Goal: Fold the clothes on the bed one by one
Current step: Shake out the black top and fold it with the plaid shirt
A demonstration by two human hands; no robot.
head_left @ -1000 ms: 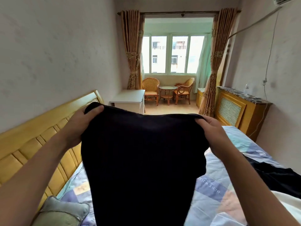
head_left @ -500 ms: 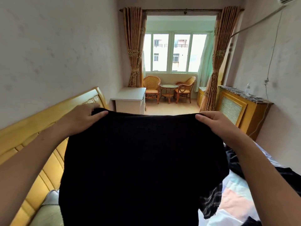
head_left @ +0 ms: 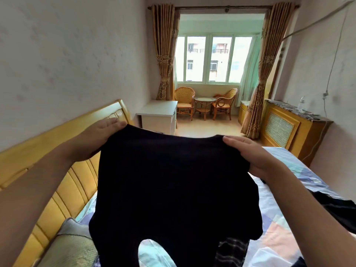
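A black garment hangs in front of me over the bed, held up by its top edge. My left hand grips the top left corner, fingers on the far side of the cloth. My right hand grips the top right corner, thumb toward me. The lower part of the garment hangs down to the sheet with a gap at the bottom edge. A dark checked cloth lies under it. Another black garment lies on the bed at the right.
A yellow wooden headboard runs along the left, with a pillow at its foot. A white desk stands beyond the bed. A wooden radiator cover lines the right wall. Wicker chairs and a small table stand by the window.
The garment's top edge now sags in the middle and my hands have come a little closer together. The bottom edge has lifted, showing a gap and the sheet below.
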